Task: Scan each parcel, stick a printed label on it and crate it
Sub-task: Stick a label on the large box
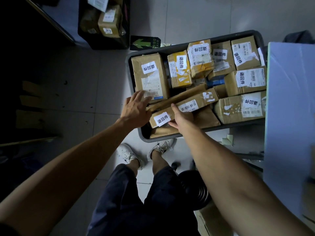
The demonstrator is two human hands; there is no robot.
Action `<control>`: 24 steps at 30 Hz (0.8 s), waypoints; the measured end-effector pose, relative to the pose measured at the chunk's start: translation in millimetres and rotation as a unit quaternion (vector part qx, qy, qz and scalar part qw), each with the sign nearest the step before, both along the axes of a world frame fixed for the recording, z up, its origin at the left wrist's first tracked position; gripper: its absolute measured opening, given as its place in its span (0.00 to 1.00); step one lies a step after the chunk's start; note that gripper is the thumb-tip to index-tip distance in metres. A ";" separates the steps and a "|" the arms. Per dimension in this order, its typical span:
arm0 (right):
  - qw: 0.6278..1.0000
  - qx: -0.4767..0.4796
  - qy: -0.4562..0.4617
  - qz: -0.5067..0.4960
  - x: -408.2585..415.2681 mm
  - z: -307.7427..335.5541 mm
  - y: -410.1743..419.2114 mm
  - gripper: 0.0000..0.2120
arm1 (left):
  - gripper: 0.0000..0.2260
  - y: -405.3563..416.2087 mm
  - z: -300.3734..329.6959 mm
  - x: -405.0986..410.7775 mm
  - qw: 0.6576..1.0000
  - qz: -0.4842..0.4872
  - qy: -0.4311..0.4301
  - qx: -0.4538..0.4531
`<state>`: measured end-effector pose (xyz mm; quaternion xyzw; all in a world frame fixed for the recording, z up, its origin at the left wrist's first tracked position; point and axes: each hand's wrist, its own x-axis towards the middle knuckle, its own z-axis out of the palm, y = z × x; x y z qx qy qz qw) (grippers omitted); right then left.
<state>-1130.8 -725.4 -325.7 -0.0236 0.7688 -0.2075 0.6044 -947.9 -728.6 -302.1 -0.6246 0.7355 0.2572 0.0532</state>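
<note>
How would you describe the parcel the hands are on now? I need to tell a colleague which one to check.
Look in the grey crate of brown parcels on the floor. At its near edge a long, flat parcel lies slantwise on the others, the right hand on it, the left hand at its end. Unlike its boxy neighbours, it is slim, with a white printed label at its near end.

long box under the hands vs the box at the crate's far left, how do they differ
The long box is narrow and lies slanted on top of other parcels; the far-left box is broader and sits along the crate's left wall. The right hand rests on the long box, the left hand reaches to the far-left box's near end. Both are brown cardboard with a white printed label.
</note>
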 end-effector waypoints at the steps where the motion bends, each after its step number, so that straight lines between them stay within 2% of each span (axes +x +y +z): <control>1: 1.000 0.001 0.001 0.004 0.8 1.5 3.4 0.27 | 0.24 3.9 1.4 0.0 1.000 0.002 0.004 0.000; 5: 0.997 0.001 0.033 0.071 4.8 13.3 16.2 0.16 | 0.23 20.5 14.5 0.0 0.999 0.025 0.022 0.014; 8: 0.981 -0.008 0.077 0.179 17.7 34.7 26.5 0.16 | 0.16 33.6 36.9 5.2 0.997 0.066 0.044 0.016; 10: 0.955 -0.038 0.123 0.267 33.4 51.5 32.0 0.19 | 0.12 45.2 54.4 15.5 0.994 0.100 0.048 0.018; 12: 0.901 -0.081 0.176 0.388 56.6 77.8 34.0 0.21 | 0.10 57.9 73.7 34.0 0.989 0.137 0.051 0.016; 14: 0.804 -0.128 0.224 0.537 89.4 117.4 39.8 0.14 | 0.11 72.9 94.3 61.8 0.986 0.161 0.043 0.017; 15: 0.736 -0.153 0.256 0.608 107.4 136.6 44.4 0.12 | 0.13 82.0 105.0 78.6 0.986 0.166 0.030 0.017; 17: 0.581 -0.201 0.338 0.712 149.0 163.8 56.1 0.16 | 0.15 108.3 128.9 118.6 0.985 0.174 -0.013 -0.004; 20: 0.373 -0.268 0.412 0.787 227.6 193.9 86.6 0.22 | 0.11 172.3 163.0 188.6 0.970 0.175 -0.145 -0.085; 22: 0.264 -0.304 0.435 0.805 284.9 208.8 113.9 0.26 | 0.10 227.4 178.7 237.3 0.947 0.199 -0.229 -0.108; 24: 0.173 -0.364 0.434 0.806 342.7 222.0 147.2 0.26 | 0.11 287.5 190.7 285.5 0.924 0.243 -0.272 -0.117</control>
